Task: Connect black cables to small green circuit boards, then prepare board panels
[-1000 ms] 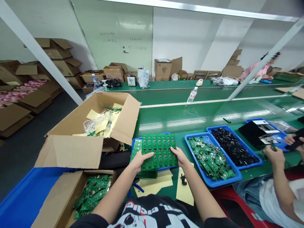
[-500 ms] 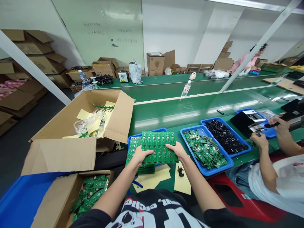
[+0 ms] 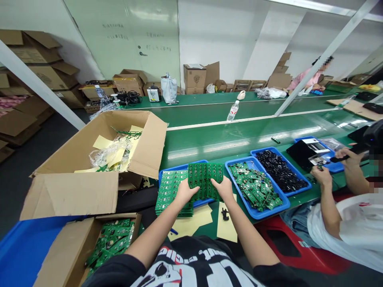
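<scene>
A green circuit board panel [image 3: 205, 179] is held up between my two hands, its sections divided by vertical lines. My left hand [image 3: 187, 192] grips its left edge, thumb across the front. At its right edge my right hand [image 3: 224, 189] is closed the same way, and the fingers behind the panel are hidden. Just left of it lies a stack of similar circuit board panels [image 3: 169, 187], partly over a blue tray [image 3: 183, 166]. Below my hands, yellow paper sheets [image 3: 191, 223] lie on the bench, one bearing a small black part [image 3: 225, 214].
Right of my hands stand a blue tray of loose circuit boards [image 3: 257, 187] and another of black parts [image 3: 279, 169]. A large cardboard box [image 3: 74, 195] and a smaller box of boards [image 3: 112, 243] are at left. A co-worker's hands [image 3: 323, 173] work at far right.
The held panel has moved slightly right relative to the stack and looks narrower, its sections now bent or angled along the vertical lines. More of the stack shows.
</scene>
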### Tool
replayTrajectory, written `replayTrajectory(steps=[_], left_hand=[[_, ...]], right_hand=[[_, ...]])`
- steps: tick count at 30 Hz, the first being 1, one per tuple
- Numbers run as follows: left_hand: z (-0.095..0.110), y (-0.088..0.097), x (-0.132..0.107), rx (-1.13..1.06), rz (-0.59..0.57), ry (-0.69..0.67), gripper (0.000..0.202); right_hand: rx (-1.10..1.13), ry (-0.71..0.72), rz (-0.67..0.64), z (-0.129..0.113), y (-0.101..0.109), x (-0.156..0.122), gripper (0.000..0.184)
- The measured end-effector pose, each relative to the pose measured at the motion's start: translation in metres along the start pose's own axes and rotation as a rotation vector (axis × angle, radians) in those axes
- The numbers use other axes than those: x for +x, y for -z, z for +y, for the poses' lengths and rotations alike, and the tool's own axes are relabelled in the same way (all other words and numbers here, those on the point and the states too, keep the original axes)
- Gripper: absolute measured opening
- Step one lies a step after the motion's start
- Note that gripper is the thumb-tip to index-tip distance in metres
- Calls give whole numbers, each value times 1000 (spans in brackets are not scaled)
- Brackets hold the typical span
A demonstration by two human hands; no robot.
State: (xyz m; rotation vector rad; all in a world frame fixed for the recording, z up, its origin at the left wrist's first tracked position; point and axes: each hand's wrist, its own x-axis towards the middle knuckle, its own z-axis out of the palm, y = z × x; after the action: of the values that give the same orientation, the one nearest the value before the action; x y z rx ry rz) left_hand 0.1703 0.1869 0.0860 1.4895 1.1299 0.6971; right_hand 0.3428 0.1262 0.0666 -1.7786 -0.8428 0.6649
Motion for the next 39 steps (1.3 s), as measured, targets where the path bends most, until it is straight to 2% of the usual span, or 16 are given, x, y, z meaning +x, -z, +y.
replayTrajectory(steps=[3, 7, 11, 13, 15, 18, 22, 28, 32, 35, 39], left_hand=[[5, 10, 0, 32, -89, -111, 27], [14, 32, 5, 91, -191, -271, 13], [25, 47, 14, 116, -271, -384, 22], [29, 50, 16, 132, -276, -425, 23], [32, 51, 17, 139, -283, -446, 22], [30, 48, 20, 67, -251, -348, 20], [20, 41, 27, -8, -159, -205, 30], [10, 30, 20, -61, -142, -120, 45], [10, 16, 13, -27, -21, -52, 60], [8, 5, 15, -3, 80, 6, 61], [8, -2, 20, -7, 79, -7, 61]], right_hand=[[67, 74, -9, -4, 14, -4, 24], [173, 165, -118, -9, 34, -8, 22], [303, 303, -261, -13, 41, -7, 19], [342, 330, -246, -13, 40, -7, 18], [342, 288, -194, -12, 37, -7, 18], [331, 202, -174, -9, 31, -7, 22], [275, 124, -138, -5, 23, -6, 26], [220, 71, -118, -3, 23, -8, 37], [186, 73, -133, -7, 23, -15, 32], [165, 86, -118, -12, 22, -20, 29], [163, 87, -94, -16, 25, -21, 29]])
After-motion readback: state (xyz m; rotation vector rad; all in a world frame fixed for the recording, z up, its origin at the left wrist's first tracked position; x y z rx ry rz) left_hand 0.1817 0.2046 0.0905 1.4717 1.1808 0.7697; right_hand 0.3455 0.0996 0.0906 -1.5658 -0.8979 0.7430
